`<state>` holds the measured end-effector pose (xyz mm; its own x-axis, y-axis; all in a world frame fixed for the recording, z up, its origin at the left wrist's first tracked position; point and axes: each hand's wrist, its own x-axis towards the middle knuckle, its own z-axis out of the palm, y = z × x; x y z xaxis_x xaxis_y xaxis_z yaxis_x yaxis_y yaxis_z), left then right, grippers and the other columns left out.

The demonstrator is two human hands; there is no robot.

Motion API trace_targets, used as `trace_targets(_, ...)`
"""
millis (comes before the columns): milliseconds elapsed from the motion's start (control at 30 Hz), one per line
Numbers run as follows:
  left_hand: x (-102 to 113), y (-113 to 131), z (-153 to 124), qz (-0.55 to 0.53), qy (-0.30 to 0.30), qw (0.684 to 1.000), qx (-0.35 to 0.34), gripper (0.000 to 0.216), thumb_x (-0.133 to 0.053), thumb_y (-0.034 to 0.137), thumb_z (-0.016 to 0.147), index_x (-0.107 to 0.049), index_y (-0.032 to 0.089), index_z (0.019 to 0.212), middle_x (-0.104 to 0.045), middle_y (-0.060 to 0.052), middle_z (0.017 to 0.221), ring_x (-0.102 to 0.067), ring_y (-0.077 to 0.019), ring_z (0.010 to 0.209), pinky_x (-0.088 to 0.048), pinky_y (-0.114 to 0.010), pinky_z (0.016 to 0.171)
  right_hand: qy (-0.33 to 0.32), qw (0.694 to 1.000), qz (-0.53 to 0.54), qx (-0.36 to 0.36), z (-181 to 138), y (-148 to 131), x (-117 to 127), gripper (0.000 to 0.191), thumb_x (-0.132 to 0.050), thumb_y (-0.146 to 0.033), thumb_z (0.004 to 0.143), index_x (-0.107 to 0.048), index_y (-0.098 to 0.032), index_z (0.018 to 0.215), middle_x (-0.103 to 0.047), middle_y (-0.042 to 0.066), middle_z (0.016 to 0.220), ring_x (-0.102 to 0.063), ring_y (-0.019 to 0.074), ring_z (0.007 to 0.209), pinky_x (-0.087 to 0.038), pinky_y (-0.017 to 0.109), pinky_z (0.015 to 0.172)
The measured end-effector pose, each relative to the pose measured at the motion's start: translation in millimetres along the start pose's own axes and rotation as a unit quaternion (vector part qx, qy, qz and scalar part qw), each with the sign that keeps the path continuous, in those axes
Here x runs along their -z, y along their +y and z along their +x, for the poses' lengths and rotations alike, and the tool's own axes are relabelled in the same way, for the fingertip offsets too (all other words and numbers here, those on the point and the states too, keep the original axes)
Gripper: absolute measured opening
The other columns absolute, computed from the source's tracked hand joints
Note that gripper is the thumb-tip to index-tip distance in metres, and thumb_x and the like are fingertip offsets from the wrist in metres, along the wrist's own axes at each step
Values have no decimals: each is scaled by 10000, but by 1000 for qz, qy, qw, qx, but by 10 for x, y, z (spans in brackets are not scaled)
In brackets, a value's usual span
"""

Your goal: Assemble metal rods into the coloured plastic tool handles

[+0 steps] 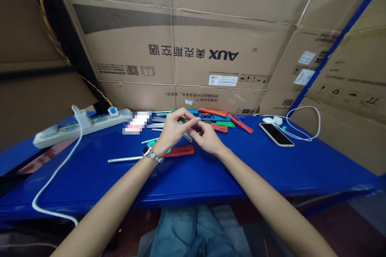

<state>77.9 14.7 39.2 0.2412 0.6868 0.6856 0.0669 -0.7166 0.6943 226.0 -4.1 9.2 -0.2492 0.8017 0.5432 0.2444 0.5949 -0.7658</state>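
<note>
The left hand (175,130) and right hand (208,138) are held fingertips together (whether anything is pinched cannot be told); near them on the blue table (229,164), the red-handled tool (181,151), presumably light and stiff, is best gripped by its handle (188,150).

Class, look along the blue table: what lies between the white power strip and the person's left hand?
In the head view, a pixelated patch, its contents hidden, then several silver rods lie between the power strip and the left hand.
</note>
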Motion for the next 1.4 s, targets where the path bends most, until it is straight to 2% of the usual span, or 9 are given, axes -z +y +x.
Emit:
trace_targets(100,61,-26,-13,29,-13,999,-38,272,-694,419,864,-706,176,742,-626,-30,784,-579,-151,740,-463,-284,684,-11,996,79,-29,11,-90,124,332,-584,-497,850,-638,-189,963,-561,-22,644,-474,118,521,-376,243,487)
trace_targets(300,90,-64,-32,57,-45,996,-48,242,-587,365,939,-762,200,918,-563,-47,919,-568,-167,872,-472,-306,782,1,996,81,-41,22,-107,162,337,-691,-502,767,-590,-180,770,-592,-8,696,-478,103,558,-398,245,534)
trace_targets(567,-79,-33,-94,5,57,998,-11,229,-730,408,825,-706,181,817,-632,-49,915,-615,-179,876,-510,-276,700,47,993,108,-33,51,4,-12,442,-792,-503,686,-473,-209,769,-558,-40,708,-516,101,605,-433,221,554)
trace_targets(700,8,-40,-91,21,2,1000,-24,233,-685,421,867,-750,198,852,-652,-87,1052,-617,-232,1035,-513,-375,883,-23,990,130,-43,25,-98,81,411,-714,-518,763,-572,-211,995,-617,-17,760,-508,94,543,-423,218,491)
trace_targets(800,85,-30,-87,45,-40,997,-41,227,-608,384,930,-770,225,947,-642,-95,1170,-579,-255,1150,-461,-439,999,-75,985,144,-51,32,-161,159,386,-654,-540,807,-616,-186,956,-586,-26,647,-497,94,505,-413,220,469)
trace_targets(933,55,-23,-87,44,-18,998,-49,222,-618,382,921,-751,222,997,-636,-98,1166,-580,-246,1149,-488,-407,954,-15,985,156,-67,70,-106,109,398,-762,-516,701,-543,-195,788,-605,-30,673,-504,86,491,-442,231,483)
trace_targets(1100,-61,-46,-75,17,57,998,-33,191,-746,369,817,-710,183,792,-639,-65,979,-618,-201,984,-521,-318,812,42,989,131,-57,65,-25,-24,452,-810,-458,661,-437,-218,747,-539,-68,646,-489,80,497,-422,214,479)
trace_targets(1300,68,-44,-54,-21,-21,999,-12,190,-715,377,849,-772,196,850,-666,-103,1118,-624,-239,1069,-507,-390,927,-68,984,154,-55,26,-159,131,363,-669,-486,811,-592,-188,1004,-594,-34,697,-516,89,525,-437,227,517)
trace_targets(1400,127,-34,-46,-46,-68,997,4,204,-671,369,883,-783,209,941,-644,-112,1226,-610,-252,1120,-526,-378,895,-74,987,137,-43,31,-160,192,345,-647,-493,837,-644,-160,929,-574,-32,621,-501,91,512,-443,238,538)
